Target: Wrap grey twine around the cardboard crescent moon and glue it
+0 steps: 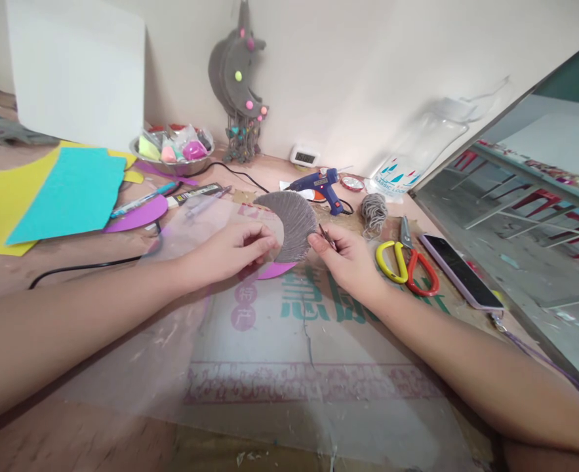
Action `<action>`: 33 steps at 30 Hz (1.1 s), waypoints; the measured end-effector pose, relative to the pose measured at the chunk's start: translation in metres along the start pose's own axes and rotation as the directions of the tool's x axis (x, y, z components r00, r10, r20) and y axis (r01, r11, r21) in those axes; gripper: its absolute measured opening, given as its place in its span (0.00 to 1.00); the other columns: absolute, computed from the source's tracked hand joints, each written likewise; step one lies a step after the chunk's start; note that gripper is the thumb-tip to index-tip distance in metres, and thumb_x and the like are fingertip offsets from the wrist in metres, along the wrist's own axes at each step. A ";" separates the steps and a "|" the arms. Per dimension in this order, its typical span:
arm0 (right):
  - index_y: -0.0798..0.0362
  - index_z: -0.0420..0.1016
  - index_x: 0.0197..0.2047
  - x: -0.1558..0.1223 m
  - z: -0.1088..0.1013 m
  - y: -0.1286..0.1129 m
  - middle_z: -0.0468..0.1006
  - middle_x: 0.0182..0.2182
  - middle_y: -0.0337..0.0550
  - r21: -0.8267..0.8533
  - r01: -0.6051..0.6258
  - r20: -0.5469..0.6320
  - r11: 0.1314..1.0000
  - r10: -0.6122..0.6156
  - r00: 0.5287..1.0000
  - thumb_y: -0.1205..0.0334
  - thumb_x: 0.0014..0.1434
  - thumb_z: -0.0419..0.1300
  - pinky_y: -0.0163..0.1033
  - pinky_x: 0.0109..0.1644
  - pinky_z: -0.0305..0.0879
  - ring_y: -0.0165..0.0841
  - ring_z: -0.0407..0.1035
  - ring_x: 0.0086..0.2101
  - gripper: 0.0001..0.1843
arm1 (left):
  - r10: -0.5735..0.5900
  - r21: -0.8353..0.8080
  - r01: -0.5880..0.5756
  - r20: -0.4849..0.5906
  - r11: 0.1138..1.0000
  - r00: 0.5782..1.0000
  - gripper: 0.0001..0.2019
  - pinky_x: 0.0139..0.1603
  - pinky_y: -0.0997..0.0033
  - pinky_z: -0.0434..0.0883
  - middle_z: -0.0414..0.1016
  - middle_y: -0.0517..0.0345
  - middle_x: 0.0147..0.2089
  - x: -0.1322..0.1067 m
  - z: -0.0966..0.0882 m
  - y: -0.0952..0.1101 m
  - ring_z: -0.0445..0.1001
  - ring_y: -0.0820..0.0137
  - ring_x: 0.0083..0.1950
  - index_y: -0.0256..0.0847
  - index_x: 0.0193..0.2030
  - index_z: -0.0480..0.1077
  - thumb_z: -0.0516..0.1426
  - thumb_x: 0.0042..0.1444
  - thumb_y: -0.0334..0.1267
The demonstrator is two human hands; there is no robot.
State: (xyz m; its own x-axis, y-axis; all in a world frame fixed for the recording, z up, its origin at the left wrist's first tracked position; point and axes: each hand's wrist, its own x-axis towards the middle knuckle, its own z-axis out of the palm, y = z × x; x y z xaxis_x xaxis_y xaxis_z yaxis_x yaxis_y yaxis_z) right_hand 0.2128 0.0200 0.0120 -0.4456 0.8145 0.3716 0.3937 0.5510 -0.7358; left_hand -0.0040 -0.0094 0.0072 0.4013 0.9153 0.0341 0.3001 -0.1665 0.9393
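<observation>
A crescent wrapped in grey yarn (299,226) is held up over the work surface between my two hands. My left hand (240,250) is closed at the crescent's inner left side, its thumb and fingers pinched together there; its fingertips are partly hidden. At the outer right edge, the thumb of my right hand (345,257) touches the crescent. A thin dark pointed tool (326,237) sticks out between the closed fingers of that hand, and its exact kind is unclear. Under the crescent, part of a purple sheet piece (275,270) shows on a printed translucent plastic sheet (264,341).
Behind the crescent lie a blue glue gun (321,187) and a grey yarn ball (374,213). Scissors (407,262) and a phone (461,272) are at right. Coloured sheets (67,196) and a bowl (171,162) stand left. A decorated moon (235,78) hangs on the wall.
</observation>
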 end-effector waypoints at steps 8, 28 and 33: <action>0.54 0.65 0.26 -0.001 0.001 0.001 0.54 0.20 0.33 -0.016 0.002 0.024 1.000 -0.001 1.000 0.54 0.61 0.54 0.33 0.27 0.47 0.25 0.48 0.23 0.15 | 0.105 0.210 -0.108 0.024 0.972 0.994 0.13 0.32 0.74 0.63 0.69 0.61 0.29 0.001 -0.002 -0.004 0.66 0.74 0.31 0.38 0.31 0.71 0.55 0.57 0.46; 0.54 0.66 0.27 -0.001 0.002 -0.001 0.56 0.21 0.33 -0.040 -0.026 0.069 0.999 0.029 0.997 0.53 0.61 0.54 0.33 0.26 0.47 0.25 0.49 0.23 0.16 | 0.122 0.276 -0.135 0.065 0.951 0.990 0.14 0.33 0.74 0.60 0.65 0.64 0.26 0.002 -0.002 -0.005 0.64 0.74 0.31 0.38 0.28 0.67 0.52 0.58 0.45; 0.54 0.67 0.29 -0.001 0.002 0.000 0.58 0.21 0.34 -0.029 -0.044 0.085 0.999 0.046 0.995 0.53 0.61 0.54 0.33 0.27 0.49 0.25 0.50 0.23 0.15 | 0.122 0.296 -0.138 0.074 0.945 0.990 0.14 0.32 0.73 0.59 0.63 0.63 0.27 0.003 -0.003 -0.005 0.62 0.74 0.30 0.38 0.29 0.68 0.51 0.59 0.44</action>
State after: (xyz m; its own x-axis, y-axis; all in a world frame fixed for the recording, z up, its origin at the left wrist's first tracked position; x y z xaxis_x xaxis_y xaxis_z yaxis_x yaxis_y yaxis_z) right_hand 0.2120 0.0189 0.0109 -0.4936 0.8208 0.2875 0.4361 0.5196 -0.7347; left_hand -0.0065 -0.0048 0.0038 0.4975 0.8587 0.1228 0.4844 -0.3924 0.7819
